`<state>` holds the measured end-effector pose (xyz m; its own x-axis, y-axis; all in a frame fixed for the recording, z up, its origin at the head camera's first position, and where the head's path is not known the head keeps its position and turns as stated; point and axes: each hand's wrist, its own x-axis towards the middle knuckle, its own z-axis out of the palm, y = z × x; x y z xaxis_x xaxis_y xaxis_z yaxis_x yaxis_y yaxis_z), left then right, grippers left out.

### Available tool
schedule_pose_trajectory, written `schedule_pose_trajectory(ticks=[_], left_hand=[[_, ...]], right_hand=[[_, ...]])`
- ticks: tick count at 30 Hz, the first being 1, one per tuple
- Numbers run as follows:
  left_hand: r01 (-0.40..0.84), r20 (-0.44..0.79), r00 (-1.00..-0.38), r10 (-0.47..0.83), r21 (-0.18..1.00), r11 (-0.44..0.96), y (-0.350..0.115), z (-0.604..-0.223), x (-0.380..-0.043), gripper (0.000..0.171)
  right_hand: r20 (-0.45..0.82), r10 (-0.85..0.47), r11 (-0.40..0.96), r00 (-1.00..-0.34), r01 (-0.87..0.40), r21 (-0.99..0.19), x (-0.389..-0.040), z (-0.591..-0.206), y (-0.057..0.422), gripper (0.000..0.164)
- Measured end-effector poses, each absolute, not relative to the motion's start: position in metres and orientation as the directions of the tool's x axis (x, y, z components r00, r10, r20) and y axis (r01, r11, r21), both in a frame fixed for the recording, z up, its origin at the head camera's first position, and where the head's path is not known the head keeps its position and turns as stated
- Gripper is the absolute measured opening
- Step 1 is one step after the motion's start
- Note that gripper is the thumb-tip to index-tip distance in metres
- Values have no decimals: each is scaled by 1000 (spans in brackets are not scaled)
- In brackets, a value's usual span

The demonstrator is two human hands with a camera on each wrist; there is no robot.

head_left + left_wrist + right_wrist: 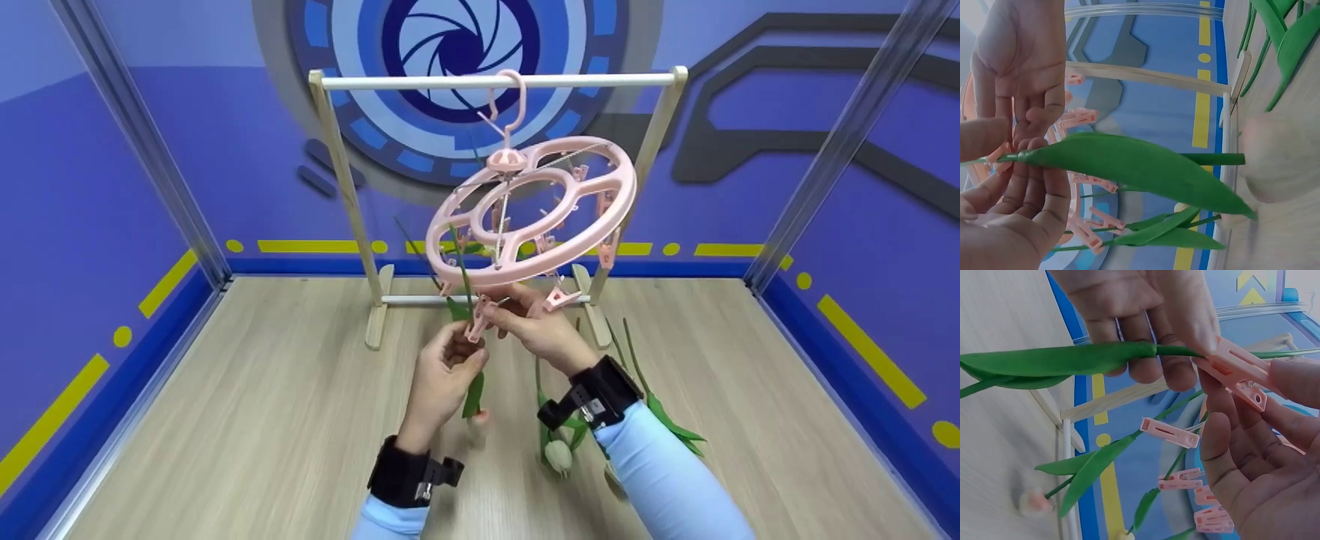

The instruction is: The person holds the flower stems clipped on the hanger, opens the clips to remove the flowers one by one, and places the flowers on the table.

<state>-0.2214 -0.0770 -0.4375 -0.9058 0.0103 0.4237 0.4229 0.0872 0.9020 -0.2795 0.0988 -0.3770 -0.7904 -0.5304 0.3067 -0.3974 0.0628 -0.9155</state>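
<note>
My left hand [442,371] grips the stem of a tulip [473,397] hanging blossom down, its green leaf [1134,169] lying across the left wrist view. A pink clothespin [1235,365] on the round hanger [628,180] is pinched by my right hand [551,334]. Its jaws meet the stem right at my left thumb. The hanger tilts low toward the left, hooked on the rack's white bar [600,79]. Behind the hands, another tulip [1098,478] hangs head down beside a clothespin [1169,433].
A wooden rack [349,172] stands at the back, its feet on the table [262,420]. Under my right forearm lie several tulips, one with a white blossom [558,456] and one with a long leaf [671,424]. More clothespins [607,251] dangle from the hanger's right side.
</note>
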Motion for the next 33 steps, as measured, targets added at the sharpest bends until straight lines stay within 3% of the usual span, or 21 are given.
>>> schedule_pose_trajectory(ticks=[9,19,33], left_hand=[[370,356,-928,107,911,183,-86,-441,-222,20],[409,381,-910,165,890,202,-91,-443,-222,11],[406,382,-913,142,886,224,-93,-443,-221,9]], right_hand=[[268,-529,66,-805,-353,-933,-278,-377,103,39],[264,-527,78,-808,-355,-931,-278,-378,110,39],[279,-497,85,-821,-366,-927,-279,-381,115,37]])
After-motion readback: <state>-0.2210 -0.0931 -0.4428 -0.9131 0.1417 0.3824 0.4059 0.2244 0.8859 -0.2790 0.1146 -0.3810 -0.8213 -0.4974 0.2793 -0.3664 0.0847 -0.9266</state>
